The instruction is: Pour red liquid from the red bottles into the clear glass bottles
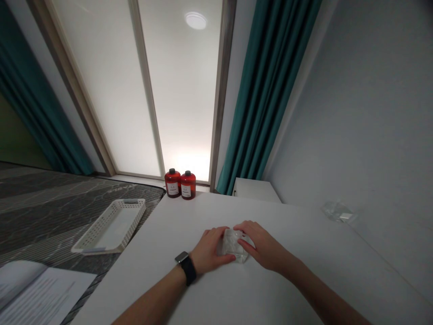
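Note:
A small, squarish transparent plastic piece (232,247) rests on the white table (189,221), in front of me. Whether it is a bag or a box I cannot make out. My left hand (214,253), with a dark watch (186,267) on its wrist, curves round its left side, fingers behind and thumb along the near edge. From the right, my right hand (259,243) closes on its upper right part, thumb and fingertips bent towards each other. The fingertips partly cover the piece.
Two red bottles with black caps (180,185) stand at the table's far edge. Left of the table lie a white perforated basket (117,225) and an open book (43,293). A crumpled transparent wrapper (338,211) lies by the right wall. Behind stands a white cabinet (257,190).

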A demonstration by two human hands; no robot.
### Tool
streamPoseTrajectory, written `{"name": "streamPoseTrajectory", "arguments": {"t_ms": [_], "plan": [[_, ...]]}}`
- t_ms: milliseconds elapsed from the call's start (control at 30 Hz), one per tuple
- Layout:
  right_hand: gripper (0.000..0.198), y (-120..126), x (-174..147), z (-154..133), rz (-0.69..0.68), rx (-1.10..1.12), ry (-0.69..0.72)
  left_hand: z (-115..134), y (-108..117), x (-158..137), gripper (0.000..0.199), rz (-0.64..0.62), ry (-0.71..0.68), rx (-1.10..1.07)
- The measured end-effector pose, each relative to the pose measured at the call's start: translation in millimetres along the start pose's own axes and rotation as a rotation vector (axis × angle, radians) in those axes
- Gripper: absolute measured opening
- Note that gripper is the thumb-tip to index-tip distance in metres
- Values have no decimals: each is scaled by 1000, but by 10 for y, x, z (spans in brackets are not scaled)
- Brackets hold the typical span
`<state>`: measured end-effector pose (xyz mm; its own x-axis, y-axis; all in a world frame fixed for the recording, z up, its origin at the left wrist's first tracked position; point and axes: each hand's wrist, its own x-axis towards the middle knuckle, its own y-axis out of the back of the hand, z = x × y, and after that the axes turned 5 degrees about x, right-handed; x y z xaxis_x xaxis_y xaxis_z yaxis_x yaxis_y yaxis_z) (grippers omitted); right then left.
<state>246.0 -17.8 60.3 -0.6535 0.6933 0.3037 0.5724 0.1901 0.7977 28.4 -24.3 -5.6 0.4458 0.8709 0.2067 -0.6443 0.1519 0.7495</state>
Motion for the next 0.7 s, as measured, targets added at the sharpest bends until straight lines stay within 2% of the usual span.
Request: {"name": "streamPoseTrajectory", "arguments": {"t_ms": [167,300,400,500,567,700], "plan": [[21,-178,-65,16,163,17,-42,1,-8,3,64,-2,-1,9],[26,-375,-113,19,318,139,-102,-10,-20,-1,65,10,-2,8],[32,-476,-152,10,348,251,-194,-15,-23,0,66,17,-4,4],[46,-533,-208,0,393,301,-242,-16,-20,7,65,18,-8,5],[55,-556,-252,-7,420,315,-262,-15,-17,11,65,16,-8,9],[59,-570,-309,-28,424,303,-254,-11,-17,4,64,24,-18,16]]}}
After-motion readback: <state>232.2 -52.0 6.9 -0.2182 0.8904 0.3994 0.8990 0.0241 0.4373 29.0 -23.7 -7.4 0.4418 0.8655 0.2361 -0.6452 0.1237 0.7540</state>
